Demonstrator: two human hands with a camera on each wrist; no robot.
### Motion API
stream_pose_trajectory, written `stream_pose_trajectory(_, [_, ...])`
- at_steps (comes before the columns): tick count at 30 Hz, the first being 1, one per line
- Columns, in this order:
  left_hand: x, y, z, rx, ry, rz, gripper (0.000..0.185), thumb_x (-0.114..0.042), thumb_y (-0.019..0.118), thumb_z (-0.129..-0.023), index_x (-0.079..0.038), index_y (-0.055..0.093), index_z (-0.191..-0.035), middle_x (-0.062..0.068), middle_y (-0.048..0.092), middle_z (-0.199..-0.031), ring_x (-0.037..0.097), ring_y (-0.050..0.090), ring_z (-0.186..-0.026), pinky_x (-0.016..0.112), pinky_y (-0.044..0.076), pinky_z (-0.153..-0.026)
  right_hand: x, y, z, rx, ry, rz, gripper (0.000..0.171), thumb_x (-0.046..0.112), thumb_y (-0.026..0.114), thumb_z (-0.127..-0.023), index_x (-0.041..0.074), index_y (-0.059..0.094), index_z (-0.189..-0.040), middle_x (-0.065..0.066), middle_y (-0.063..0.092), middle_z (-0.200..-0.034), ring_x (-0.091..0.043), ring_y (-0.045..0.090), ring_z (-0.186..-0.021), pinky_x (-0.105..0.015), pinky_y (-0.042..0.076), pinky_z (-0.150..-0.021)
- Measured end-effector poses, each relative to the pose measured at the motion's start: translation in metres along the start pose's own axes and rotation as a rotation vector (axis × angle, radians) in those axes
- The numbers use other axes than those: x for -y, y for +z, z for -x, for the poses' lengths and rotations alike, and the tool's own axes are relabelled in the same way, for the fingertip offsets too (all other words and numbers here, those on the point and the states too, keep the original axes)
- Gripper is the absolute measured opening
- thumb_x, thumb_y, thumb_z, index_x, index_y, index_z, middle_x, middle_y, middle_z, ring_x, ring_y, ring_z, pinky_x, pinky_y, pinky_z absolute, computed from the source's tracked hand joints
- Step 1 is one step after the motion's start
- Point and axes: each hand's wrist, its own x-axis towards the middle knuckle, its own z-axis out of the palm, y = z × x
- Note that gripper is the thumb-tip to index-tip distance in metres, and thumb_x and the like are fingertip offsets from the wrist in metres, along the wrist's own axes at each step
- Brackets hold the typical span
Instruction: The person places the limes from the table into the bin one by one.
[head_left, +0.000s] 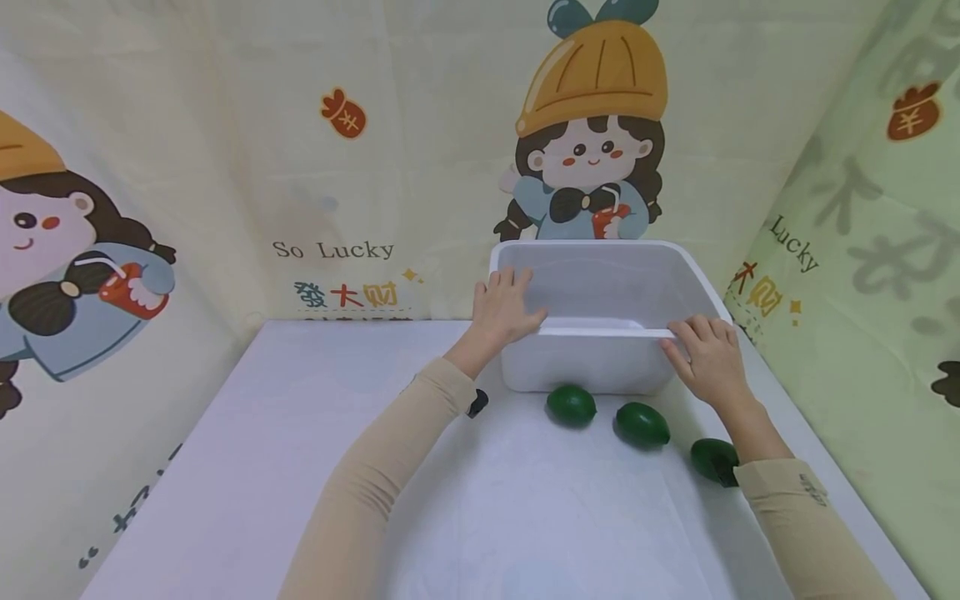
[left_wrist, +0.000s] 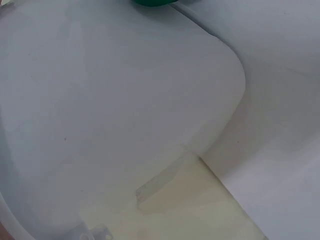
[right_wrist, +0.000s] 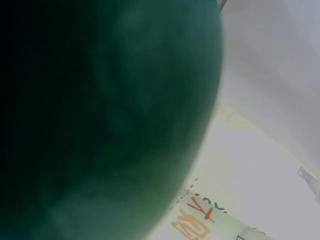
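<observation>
A white plastic bin [head_left: 577, 362] stands at the back of the table, its opening facing up and toward me. My left hand [head_left: 501, 308] rests over its front left corner, fingers spread and fairly straight, thumb by the front rim. At the front right corner, my right hand [head_left: 708, 358] grips the rim with fingers bent over it. In front of the bin lie three green limes: a left lime [head_left: 572, 406], a middle lime [head_left: 641, 425], and a right lime [head_left: 705, 457] under my right wrist. One lime [right_wrist: 150, 100] fills much of the right wrist view, blurred.
A white-covered table [head_left: 540, 517] extends toward me. Printed cloth [head_left: 420, 167] with cartoon figures hangs behind and at both sides, close behind the bin. A small black wrist device [head_left: 477, 404] shows beneath the left sleeve; another black device [head_left: 726, 468] overlaps the right lime.
</observation>
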Motion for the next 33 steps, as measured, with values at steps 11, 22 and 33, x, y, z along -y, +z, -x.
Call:
stream_pose_trajectory(11, [0.000, -0.002, 0.002, -0.035, 0.025, -0.003, 0.062, -0.052, 0.046, -0.084, -0.020, 0.035, -0.136, 0.004, 0.042, -0.121, 0.021, 0.038, -0.106, 0.038, 0.032, -0.084, 0.000, -0.002, -0.004, 0.029, 0.014, 0.002, 0.066, 0.059, 0.018, -0.093, 0.003, 0.052, -0.101, -0.017, 0.045, -0.092, -0.037, 0.038, -0.090, -0.051, 0.024, -0.080])
stream_pose_trajectory(22, [-0.002, -0.006, 0.012, -0.079, 0.080, -0.022, 0.057, -0.052, 0.045, -0.084, -0.020, 0.038, -0.131, 0.003, 0.043, -0.116, 0.021, 0.039, -0.103, 0.037, 0.032, -0.083, 0.001, -0.003, -0.004, 0.045, 0.017, 0.000, 0.065, 0.058, 0.018, -0.093, 0.003, 0.052, -0.101, -0.017, 0.045, -0.094, -0.037, 0.038, -0.091, -0.051, 0.024, -0.081])
stream_pose_trajectory(33, [-0.005, -0.010, 0.028, -0.127, 0.137, -0.044, 0.056, -0.053, 0.045, -0.084, -0.019, 0.040, -0.127, 0.003, 0.045, -0.112, 0.020, 0.040, -0.097, 0.034, 0.033, -0.077, 0.002, -0.004, -0.004, 0.030, 0.006, -0.008, 0.067, 0.059, 0.018, -0.093, 0.002, 0.052, -0.101, -0.018, 0.046, -0.093, -0.038, 0.038, -0.090, -0.051, 0.025, -0.079])
